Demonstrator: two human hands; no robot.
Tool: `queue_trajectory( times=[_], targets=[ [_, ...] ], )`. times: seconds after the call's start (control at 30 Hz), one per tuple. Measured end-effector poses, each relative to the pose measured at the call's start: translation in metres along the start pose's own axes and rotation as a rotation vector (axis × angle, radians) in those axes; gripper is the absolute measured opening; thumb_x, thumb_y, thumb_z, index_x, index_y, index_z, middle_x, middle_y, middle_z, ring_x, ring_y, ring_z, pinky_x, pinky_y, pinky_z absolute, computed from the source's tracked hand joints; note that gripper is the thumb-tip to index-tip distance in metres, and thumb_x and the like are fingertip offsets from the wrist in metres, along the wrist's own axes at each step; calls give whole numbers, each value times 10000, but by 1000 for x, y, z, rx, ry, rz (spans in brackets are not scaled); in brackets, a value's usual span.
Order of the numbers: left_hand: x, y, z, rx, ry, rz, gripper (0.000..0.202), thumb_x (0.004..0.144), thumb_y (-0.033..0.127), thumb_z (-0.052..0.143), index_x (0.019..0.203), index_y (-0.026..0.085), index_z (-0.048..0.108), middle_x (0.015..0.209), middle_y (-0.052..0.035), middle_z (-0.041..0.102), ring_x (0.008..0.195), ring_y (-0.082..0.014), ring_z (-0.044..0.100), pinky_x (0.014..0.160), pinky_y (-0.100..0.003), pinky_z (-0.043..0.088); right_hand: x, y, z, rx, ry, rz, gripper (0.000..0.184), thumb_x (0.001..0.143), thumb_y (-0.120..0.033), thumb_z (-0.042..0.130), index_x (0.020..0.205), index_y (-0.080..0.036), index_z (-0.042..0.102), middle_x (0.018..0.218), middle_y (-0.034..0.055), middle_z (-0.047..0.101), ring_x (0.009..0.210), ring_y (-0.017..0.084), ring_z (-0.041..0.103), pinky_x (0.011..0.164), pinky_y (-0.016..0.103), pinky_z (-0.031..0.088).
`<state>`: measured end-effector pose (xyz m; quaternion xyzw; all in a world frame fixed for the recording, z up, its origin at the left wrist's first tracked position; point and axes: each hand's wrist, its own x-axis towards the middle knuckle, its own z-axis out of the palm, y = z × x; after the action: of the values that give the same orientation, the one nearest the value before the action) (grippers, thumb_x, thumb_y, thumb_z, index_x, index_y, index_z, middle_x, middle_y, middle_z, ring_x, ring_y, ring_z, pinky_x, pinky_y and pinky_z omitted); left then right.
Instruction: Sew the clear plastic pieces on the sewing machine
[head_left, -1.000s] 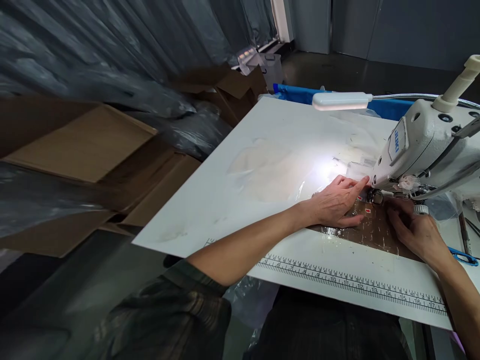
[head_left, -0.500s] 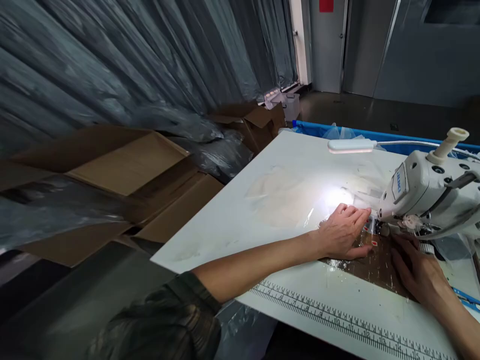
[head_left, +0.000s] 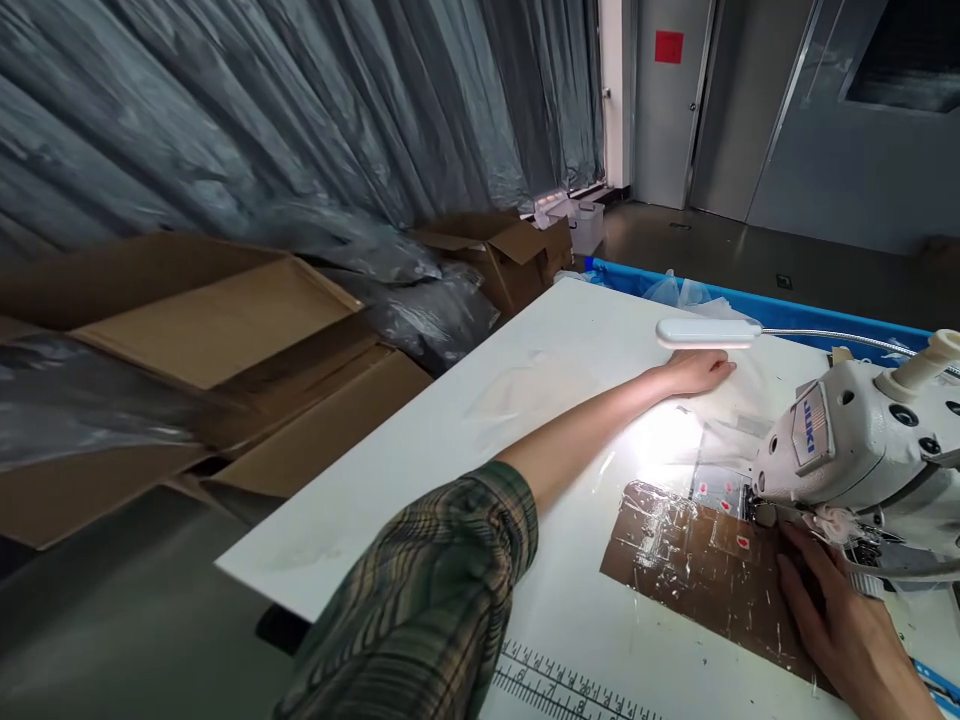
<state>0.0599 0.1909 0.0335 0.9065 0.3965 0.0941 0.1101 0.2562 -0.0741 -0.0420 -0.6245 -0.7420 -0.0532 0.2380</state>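
Note:
My left hand [head_left: 697, 372] is stretched far across the white table [head_left: 450, 440], under the white lamp bar [head_left: 706, 333], its fingers lying flat on clear plastic sheeting [head_left: 739, 415]. My right hand [head_left: 832, 610] rests on the brown taped patch [head_left: 697, 570] just below the white sewing machine head [head_left: 855, 455], fingers pointing toward the needle area; what they touch is partly hidden. Small clear pieces with red marks [head_left: 716, 495] lie beside the presser foot.
Open cardboard boxes [head_left: 225, 330] and grey plastic sheeting [head_left: 420, 300] stand left of the table. A blue bin edge [head_left: 750, 285] runs behind the table. A printed ruler [head_left: 570, 690] lines the near edge. A grey door with a red sign [head_left: 667, 100] stands at the back.
My left hand has left the brown patch by the needle and reached far forward under the lamp. The view has tilted up. My right hand stays by the machine.

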Motion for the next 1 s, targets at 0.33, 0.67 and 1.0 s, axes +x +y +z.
queue_trajectory(
  times=[0.33, 0.67, 1.0],
  targets=[
    [-15, -5, 0, 137, 65, -206, 372, 1009, 225, 350, 1159, 46, 639, 1108, -222, 689, 1095, -358, 630, 936, -479, 470, 9, 8, -3, 28, -98, -113, 390, 1012, -370, 388, 1185, -215, 702, 1132, 140, 697, 918, 281, 726, 767, 418, 643],
    [-23, -10, 6, 102, -31, 112, 439, 1028, 310, 381, 1399, 144, 547, 1543, -153, 463, 1405, -318, 452, 1140, -477, 349, 13, 15, -2, 73, -140, -91, 414, 1023, -364, 380, 1300, -186, 630, 1213, 188, 640, 796, 244, 726, 659, 376, 629],
    [-62, -25, -3, 96, 181, 14, 371, 990, 233, 358, 1137, 140, 685, 1143, -131, 686, 1085, -266, 627, 1005, -420, 451, 13, 2, 4, -21, 0, -99, 434, 1023, -350, 327, 1211, -162, 670, 1096, 177, 652, 697, 251, 671, 559, 393, 569]
  ],
)
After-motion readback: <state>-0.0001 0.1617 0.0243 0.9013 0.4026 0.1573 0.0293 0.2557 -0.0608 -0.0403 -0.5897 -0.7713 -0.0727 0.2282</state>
